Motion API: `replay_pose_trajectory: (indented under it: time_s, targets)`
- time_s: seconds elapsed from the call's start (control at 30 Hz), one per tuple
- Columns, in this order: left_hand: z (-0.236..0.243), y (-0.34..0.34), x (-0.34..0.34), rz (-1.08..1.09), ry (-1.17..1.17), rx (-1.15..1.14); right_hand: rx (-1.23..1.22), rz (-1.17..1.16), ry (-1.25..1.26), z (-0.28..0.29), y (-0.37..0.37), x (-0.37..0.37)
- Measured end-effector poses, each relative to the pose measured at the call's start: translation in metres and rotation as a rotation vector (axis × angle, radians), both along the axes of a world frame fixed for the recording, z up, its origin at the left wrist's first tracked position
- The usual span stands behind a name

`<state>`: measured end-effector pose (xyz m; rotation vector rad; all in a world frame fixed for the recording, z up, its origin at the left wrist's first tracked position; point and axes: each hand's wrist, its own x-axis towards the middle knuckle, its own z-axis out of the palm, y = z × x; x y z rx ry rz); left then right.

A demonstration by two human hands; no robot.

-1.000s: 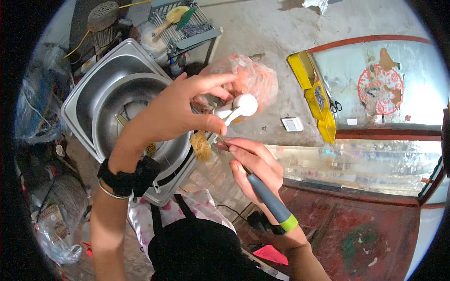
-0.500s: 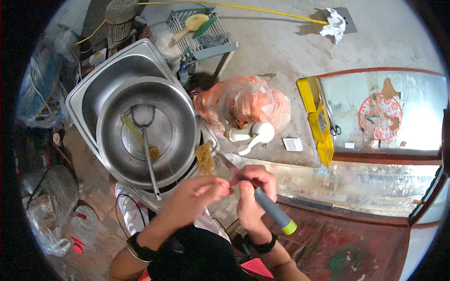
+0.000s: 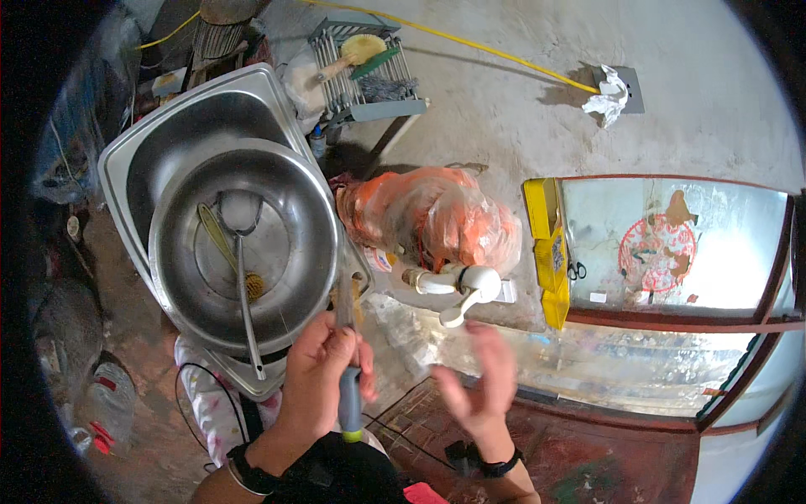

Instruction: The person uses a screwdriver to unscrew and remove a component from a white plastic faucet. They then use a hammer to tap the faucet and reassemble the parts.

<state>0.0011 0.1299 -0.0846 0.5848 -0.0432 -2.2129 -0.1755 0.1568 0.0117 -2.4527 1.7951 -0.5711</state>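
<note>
My left hand point(image 3: 321, 361) is closed around a knife with a grey handle point(image 3: 349, 401) and a lime-green butt. Its blade points away from me, over the right rim of the big steel basin point(image 3: 172, 290). My right hand point(image 3: 480, 382), a bit blurred, is empty with fingers apart, just short of the white tap point(image 3: 478, 284) and its lever. Inside the basin lie a long-handled wire-rimmed strainer point(image 3: 243, 294) and a yellow-green brush point(image 3: 217, 235) with a bristly ochre head. Behind the blade, a yellowish sponge is mostly hidden.
The basin sits in a steel sink point(image 3: 126, 181). Orange plastic bags point(image 3: 428, 214) bulge beside the tap. Beyond stands a grey drying rack point(image 3: 369, 80) with brushes. A yellow holder point(image 3: 550, 252) and scissors point(image 3: 576, 270) hang at the window; plastic bottles point(image 3: 112, 391) stand at left.
The knife has passed from my right hand to my left and now points straighter away from me. My right hand has let go and moved right, toward the tap. The view has shifted slightly.
</note>
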Motion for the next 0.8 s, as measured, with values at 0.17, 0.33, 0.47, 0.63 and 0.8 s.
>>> replay_pose_trajectory:
  time_s: [0.17,0.33,0.47,0.63,0.8]
  targets:
    - [-0.001,0.009,-0.017,-0.057,-0.012,-0.215,-0.21,-0.123,-0.142,0.002,-0.038,-0.017]
    - [-0.003,0.001,-0.048,-0.063,-0.194,-0.26,-0.068,-0.068,-0.012,-0.011,-0.065,-0.013]
    - [-0.02,-0.015,-0.042,-0.019,-0.394,-0.019,-0.113,-0.059,-0.026,-0.014,-0.07,-0.011]
    - [-0.013,-0.006,-0.034,-0.008,-0.65,-0.533,-0.173,-0.075,-0.059,-0.024,-0.072,-0.013]
    - [-0.007,-0.019,-0.031,-0.087,-0.838,-0.576,-0.204,-0.075,-0.091,-0.029,-0.076,-0.014]
